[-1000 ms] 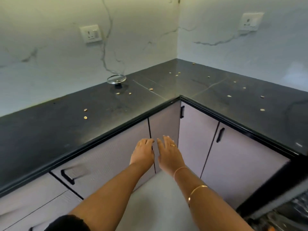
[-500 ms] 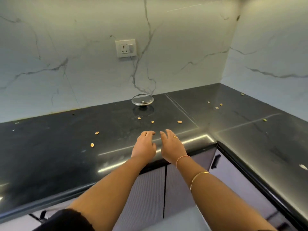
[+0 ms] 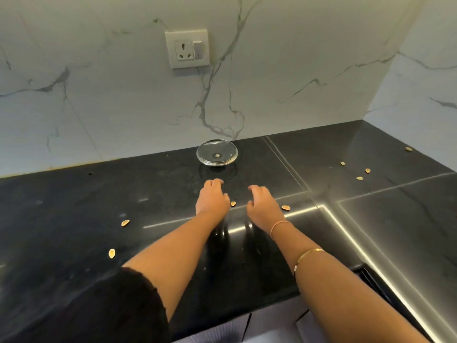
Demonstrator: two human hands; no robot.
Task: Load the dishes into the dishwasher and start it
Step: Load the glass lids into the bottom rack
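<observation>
Both hands, left hand (image 3: 212,198) and right hand (image 3: 263,204), reach loosely curled and empty toward the glass lid (image 3: 217,156) at frame centre; loading seems barely begun, no dishwasher visible.

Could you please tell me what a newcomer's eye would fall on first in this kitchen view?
Two bare hands, the left hand and the right hand, reach side by side over the black countertop, holding nothing. Just beyond them a round glass lid lies near the marble wall, below a white wall socket. Small tan bits, perhaps seeds, lie scattered over the counter.
</observation>
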